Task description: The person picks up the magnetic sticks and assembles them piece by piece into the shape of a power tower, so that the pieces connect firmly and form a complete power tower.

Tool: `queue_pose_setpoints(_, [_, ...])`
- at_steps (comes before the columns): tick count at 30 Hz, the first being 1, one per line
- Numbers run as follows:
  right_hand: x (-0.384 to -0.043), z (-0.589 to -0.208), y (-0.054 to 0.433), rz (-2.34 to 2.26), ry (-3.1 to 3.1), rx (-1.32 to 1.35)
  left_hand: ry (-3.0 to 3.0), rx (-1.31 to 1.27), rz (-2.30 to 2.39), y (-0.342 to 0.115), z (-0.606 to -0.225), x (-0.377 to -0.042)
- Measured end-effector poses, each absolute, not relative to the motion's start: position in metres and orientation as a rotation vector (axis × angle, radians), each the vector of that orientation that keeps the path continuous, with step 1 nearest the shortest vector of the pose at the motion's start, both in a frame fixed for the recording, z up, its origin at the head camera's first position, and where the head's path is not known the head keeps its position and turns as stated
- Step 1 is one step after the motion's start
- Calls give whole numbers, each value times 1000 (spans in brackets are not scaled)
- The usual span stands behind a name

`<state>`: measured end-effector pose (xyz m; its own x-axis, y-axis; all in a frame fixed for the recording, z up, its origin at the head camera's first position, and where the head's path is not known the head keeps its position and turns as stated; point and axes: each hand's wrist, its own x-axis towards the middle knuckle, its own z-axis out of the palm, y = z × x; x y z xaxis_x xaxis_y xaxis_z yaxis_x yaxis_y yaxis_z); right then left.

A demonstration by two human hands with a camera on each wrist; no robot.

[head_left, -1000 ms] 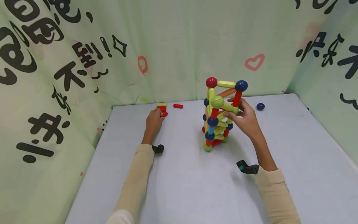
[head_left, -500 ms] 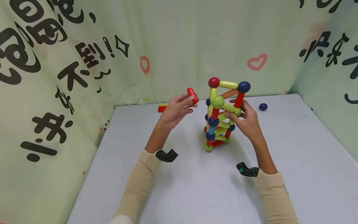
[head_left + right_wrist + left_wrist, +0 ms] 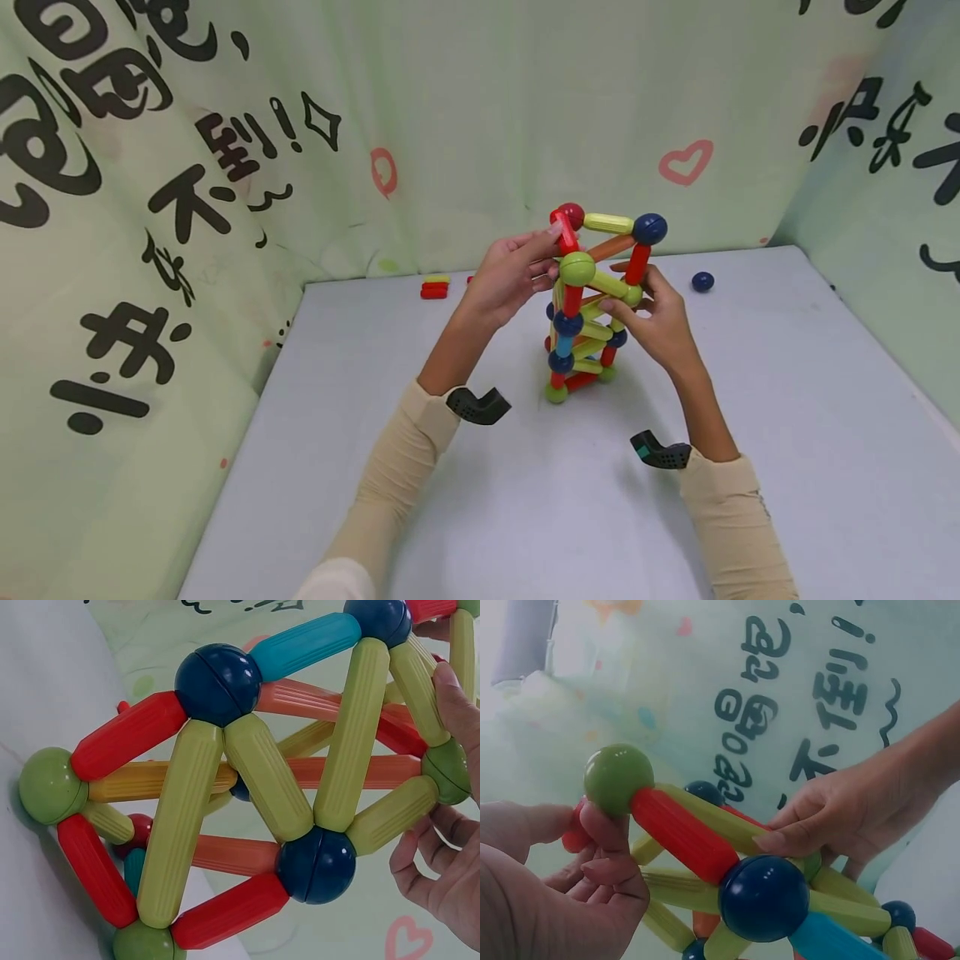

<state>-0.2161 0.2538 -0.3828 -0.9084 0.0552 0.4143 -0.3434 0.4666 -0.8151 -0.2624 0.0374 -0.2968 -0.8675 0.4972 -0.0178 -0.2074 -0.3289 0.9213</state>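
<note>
A tall tower of magnetic sticks and balls (image 3: 568, 323) stands upright on the table, built from yellow, red, orange and light blue sticks with green, blue and red balls. My left hand (image 3: 510, 275) pinches a red magnetic stick (image 3: 567, 239) at the tower's top, between the upper green ball (image 3: 577, 268) and the red ball (image 3: 572, 214). Whether both its ends touch them I cannot tell. In the left wrist view that stick (image 3: 576, 831) is mostly behind fingers. My right hand (image 3: 663, 321) grips the tower's right side around a green ball (image 3: 448, 771).
Loose red sticks (image 3: 433, 292) and a yellow stick (image 3: 437, 278) lie at the table's back left. Another red stick is almost hidden behind the left hand. A blue ball (image 3: 702, 282) sits at the back right. A printed curtain (image 3: 450, 125) hangs behind the table (image 3: 322, 400).
My left hand has picked up a red stick from the back left, lifted it and carried it right to the tower's top. The right hand has kept its grip on the tower.
</note>
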Motion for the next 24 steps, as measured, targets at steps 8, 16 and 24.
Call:
queue_pose_setpoints(8, [-217, -383, 254, 1432, -2333, 265, 1517, 308, 2239, 46, -301, -264])
queue_pose_setpoints(16, [-217, -382, 257, 1420, -2354, 272, 1669, 367, 2263, 49, -306, -267])
queue_pose_setpoints(24, [-214, -381, 263, 1380, -2437, 285, 2264, 276, 2167, 24, -357, -312])
